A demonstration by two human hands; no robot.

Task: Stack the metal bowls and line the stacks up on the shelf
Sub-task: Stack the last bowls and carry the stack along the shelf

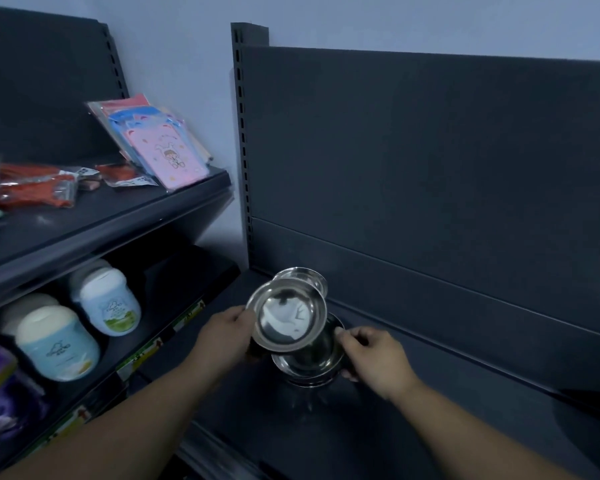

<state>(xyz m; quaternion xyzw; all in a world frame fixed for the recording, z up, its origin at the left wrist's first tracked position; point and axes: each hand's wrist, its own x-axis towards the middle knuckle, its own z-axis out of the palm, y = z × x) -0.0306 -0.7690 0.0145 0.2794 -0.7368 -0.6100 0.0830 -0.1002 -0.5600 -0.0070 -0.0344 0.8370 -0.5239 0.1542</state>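
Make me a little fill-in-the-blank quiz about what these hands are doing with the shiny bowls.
1. The left hand holds a tilted metal bowl by its ____.
2. The right hand grips the lower bowl, which sits on the dark ____.
3. The blue-and-white jars stand to the ____ of the bowls.
Missing words: rim; shelf; left.
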